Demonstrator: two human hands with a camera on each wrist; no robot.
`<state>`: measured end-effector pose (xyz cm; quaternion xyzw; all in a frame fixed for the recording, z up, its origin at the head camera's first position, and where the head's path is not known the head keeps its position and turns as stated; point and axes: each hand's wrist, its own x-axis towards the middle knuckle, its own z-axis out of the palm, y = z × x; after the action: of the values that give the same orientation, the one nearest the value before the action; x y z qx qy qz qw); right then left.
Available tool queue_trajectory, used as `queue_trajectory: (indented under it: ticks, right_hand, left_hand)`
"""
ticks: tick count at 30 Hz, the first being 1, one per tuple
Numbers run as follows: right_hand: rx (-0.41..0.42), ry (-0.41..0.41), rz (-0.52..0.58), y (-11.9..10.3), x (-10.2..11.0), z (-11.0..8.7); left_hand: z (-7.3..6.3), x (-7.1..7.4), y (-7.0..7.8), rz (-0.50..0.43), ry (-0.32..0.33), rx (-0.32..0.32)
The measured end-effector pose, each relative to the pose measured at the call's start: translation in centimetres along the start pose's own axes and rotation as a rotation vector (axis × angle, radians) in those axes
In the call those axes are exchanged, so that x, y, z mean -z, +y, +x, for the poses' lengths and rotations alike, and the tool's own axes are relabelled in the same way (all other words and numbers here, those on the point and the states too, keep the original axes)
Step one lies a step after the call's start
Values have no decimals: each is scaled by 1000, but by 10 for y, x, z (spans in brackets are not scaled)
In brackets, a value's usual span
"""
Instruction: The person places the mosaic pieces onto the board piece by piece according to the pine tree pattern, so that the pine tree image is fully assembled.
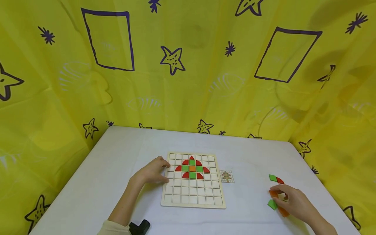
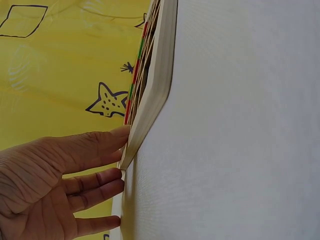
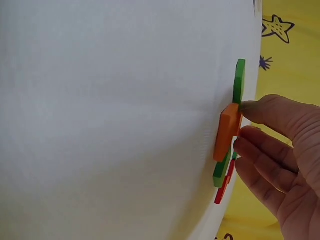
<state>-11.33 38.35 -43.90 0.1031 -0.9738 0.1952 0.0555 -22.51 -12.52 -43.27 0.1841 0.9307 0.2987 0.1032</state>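
Observation:
My left hand (image 1: pixel 153 170) touches the left edge of a wooden grid board (image 1: pixel 176 206), its thumb and fingers spread along the rim. On the board, red, green and orange tiles form a stepped pattern, with an orange square tile (image 1: pixel 192 168) in its middle. Over at the right, my right hand (image 1: pixel 294 201) pinches an orange tile (image 1: pixel 273 194) between thumb and forefinger, low among loose tiles. Another orange tile (image 1: pixel 283 212) and a green tile (image 1: pixel 272 204) lie by the thumb. Beyond the fingers are a green tile (image 1: pixel 272 178) and a red curved tile (image 1: pixel 280 180).
A small pattern card (image 1: pixel 227 176) with a tree-like figure lies against the board's right side. A black object (image 1: pixel 140 227) is beside the left sleeve (image 1: pixel 114 228). The white table (image 1: pixel 249 156) is bordered by a yellow curtain (image 1: pixel 194 91) with drawn stars.

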Motion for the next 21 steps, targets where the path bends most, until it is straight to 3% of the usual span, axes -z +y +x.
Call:
queue_trajectory:
  ticks: [15, 21]
  right_hand:
    - [-48, -84, -18, 3, 2, 8]
    - [-11, -56, -26, -6, 0, 13]
  left_hand:
    - [-1, 2, 2, -10, 5, -5]
    - [-2, 1, 2, -21, 1, -5]
